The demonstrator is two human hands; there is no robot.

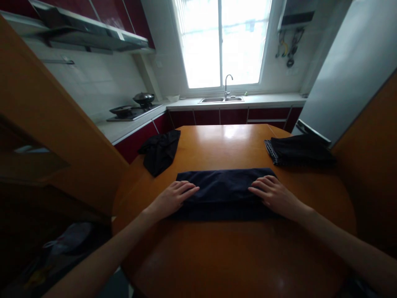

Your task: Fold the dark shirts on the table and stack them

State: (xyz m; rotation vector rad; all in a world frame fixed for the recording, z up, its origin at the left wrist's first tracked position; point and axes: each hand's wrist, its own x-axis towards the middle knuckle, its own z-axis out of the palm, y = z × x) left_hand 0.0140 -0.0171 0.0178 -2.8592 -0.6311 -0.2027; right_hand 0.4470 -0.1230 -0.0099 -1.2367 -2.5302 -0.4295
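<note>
A dark navy piece of cloth [226, 188], folded into a long flat rectangle, lies across the wooden table [223, 252] in front of me. What kind of garment it is, if one, I cannot tell. My left hand [178, 194] rests on its left end with the fingers stretched out over the fabric. On the opposite end lies my right hand [274, 194], its fingers also extended and pointing inward. Both palms face down, and the undersides of the fingers are hidden against the cloth.
A crumpled black cloth [161, 151] hangs over the table's left edge. Folded dark clothes [300, 150] are stacked at the right. Beyond stand a counter with a sink [221, 99], a stove with pans [144, 98], and a refrigerator [350, 70].
</note>
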